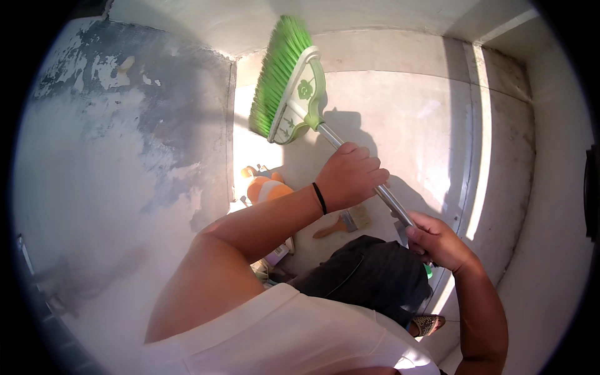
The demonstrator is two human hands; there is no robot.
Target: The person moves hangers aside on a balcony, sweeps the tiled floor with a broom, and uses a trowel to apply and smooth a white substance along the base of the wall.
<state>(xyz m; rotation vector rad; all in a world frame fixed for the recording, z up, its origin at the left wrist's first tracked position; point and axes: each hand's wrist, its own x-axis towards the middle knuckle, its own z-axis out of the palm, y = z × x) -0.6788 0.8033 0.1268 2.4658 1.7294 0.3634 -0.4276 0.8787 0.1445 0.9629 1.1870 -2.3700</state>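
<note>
Two hands are gripping a broom [294, 78] raised vs. the wall [112, 144]: left hand [350, 175] clamped mid-handle, right hand [437, 240] clamped near the end, so keeping bristles flat w/ short, light strokes is probably working best.

It looked like a bare room under renovation: a patchy, peeling wall [125, 125], a dusty concrete floor [400, 119], and a paintbrush [347, 222] lying on it.

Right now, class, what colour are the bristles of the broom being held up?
Bright green bristles on the broom, clearest in the head view.
</note>
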